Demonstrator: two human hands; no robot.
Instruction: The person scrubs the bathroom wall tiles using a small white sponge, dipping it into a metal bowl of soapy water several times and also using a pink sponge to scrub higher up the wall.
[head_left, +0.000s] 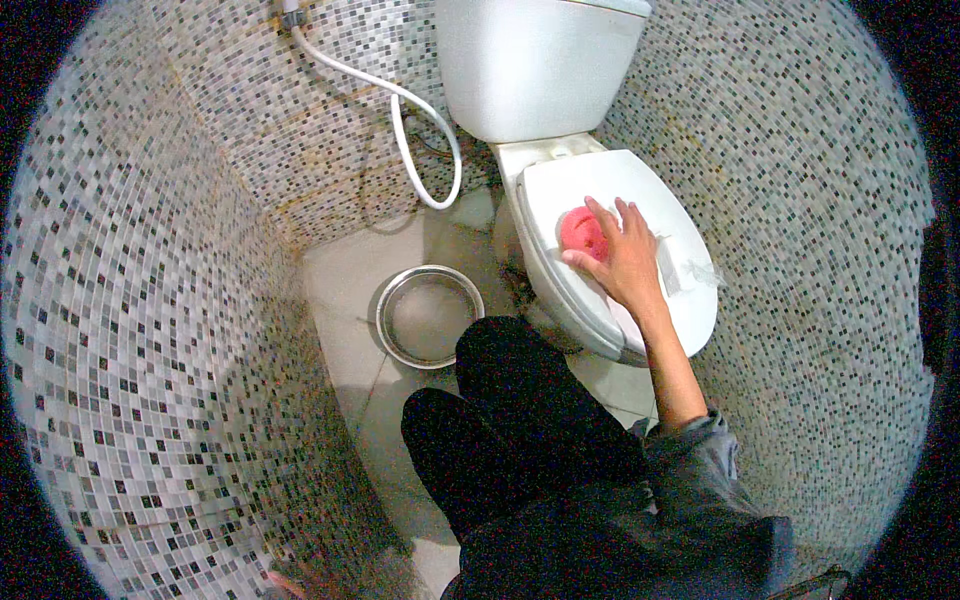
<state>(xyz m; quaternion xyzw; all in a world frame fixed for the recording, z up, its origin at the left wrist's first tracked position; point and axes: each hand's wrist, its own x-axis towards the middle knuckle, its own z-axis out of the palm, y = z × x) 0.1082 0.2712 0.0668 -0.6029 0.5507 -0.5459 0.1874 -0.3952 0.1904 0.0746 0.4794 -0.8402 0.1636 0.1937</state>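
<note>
My right hand (619, 251) is spread over a round pink pad, probably a sponge (581, 232), on the white toilet lid (570, 176). Its thumb lies at the pad's near edge and the index finger at its far edge, so the pad sits between them. Part of the pad is hidden under the palm. Beside the hand, a greyish strip (667, 264) and a crinkled translucent patch (703, 273) mark the lid. At the bottom left edge, a dim, blurred bit of what seems to be my left hand (287, 583) shows; its fingers cannot be made out.
A round metal basin (384, 330) stands on the tiled floor (341, 285), left of the toilet. The white cistern (540, 67) rises behind the lid. A white hose (401, 142) hangs in a loop from the mosaic-tiled wall (247, 90). My dark-clad legs (517, 420) are close to the basin.
</note>
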